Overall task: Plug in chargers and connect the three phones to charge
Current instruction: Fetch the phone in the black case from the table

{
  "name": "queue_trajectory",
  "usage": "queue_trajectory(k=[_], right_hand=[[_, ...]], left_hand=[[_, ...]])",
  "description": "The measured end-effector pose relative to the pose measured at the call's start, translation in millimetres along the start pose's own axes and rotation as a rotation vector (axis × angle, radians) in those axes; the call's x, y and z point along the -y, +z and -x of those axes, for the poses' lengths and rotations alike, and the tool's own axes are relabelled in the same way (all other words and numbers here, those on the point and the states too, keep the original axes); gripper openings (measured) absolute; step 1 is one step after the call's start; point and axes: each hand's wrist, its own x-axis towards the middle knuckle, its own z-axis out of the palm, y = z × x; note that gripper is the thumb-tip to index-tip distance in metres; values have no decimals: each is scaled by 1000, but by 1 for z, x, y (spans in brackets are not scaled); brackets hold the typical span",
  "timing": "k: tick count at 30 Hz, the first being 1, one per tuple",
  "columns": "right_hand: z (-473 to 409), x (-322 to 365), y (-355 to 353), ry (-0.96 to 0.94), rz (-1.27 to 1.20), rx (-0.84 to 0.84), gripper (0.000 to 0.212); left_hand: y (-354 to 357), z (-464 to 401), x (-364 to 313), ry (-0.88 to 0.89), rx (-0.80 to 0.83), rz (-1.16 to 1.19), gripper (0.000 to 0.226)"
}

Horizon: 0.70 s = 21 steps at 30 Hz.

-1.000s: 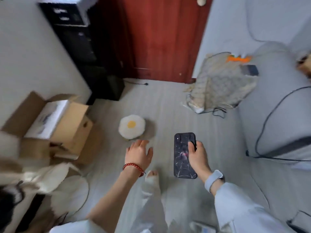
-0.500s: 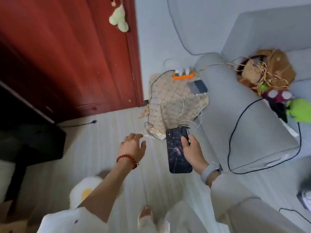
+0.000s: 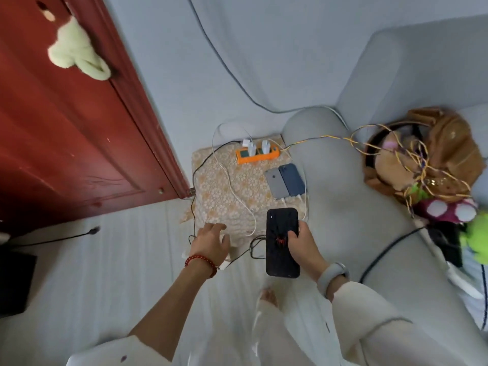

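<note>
Phone number three, the black phone [image 3: 282, 243], is a glossy slab with a small red spider-like mark, held upright-ish in the right hand [image 3: 303, 245]. Fingers are wrapped around its right edge with the thumb pressed on the face, so that hand is closed firmly on it. A grey band sits on that wrist, and a loose cream sleeve runs back toward 5 o'clock.

Left hand [image 3: 211, 243] is at about 9 o'clock from the phone, fingers spread and relaxed, nothing in it, hovering over the near edge of the floral cloth [image 3: 227, 191]. It has a red bead bracelet [image 3: 202, 262] on the wrist.

Going out toward 12 o'clock: the cloth is a lacy beige-orange flower print, a bit rumpled. A white cable [image 3: 232, 188] snakes across it in a long curve, and a thin black cable [image 3: 196, 170] runs along its left edge. At 12 to 1 o'clock lie two flat rectangular phones side by side and touching, a grey phone [image 3: 274, 182] and a dark blue phone [image 3: 291, 179], each with a white cable at its lower end. Beyond them is the orange power strip [image 3: 257, 155], a chunky plastic bar with white chargers [image 3: 252, 147] standing in it.

At 2 o'clock sits the grey sofa arm [image 3: 343, 196], soft and rounded. The red wooden door [image 3: 66, 141] is at 10 o'clock.
</note>
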Motion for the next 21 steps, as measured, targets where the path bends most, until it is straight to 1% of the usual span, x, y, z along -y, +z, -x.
queue_trajectory(k=[5,12,17,21], right_hand=[[-98,20,3,35,76,74,29],[-230,32,56,56,216,139,28],[-301,24,100,72,296,188,38],[-337,14,114,148,287,236,29]], left_hand=[[13,-84,-4,-110,2,76,35],[26,-222,43,-310,12,122,40],[47,-321,79,-416,66,48,52],[61,-368,96,-396,31,-39,62]])
